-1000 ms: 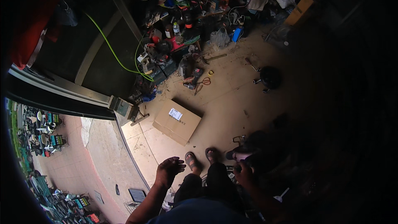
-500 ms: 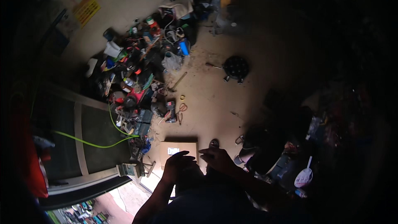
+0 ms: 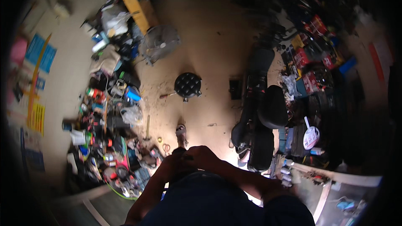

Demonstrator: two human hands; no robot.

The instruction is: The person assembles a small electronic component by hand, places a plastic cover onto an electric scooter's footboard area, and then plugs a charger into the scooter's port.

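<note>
Both hands meet low at 6 o'clock, left hand (image 3: 176, 163) touching right hand (image 3: 203, 155); whether either grip is open or closed, I cannot tell. Black stool (image 3: 188, 85) sits at 12 o'clock.

Single view, head-worn fisheye, left camera of the pair. Looks steeply down from standing height at the floor (image 3: 209, 54), well below. Wearer's forearms enter from the lower edge; hands (image 3: 190, 159) meet near centre-bottom, close to the lens. Edges bend and darken toward the rim. No second view to overlap.
</note>
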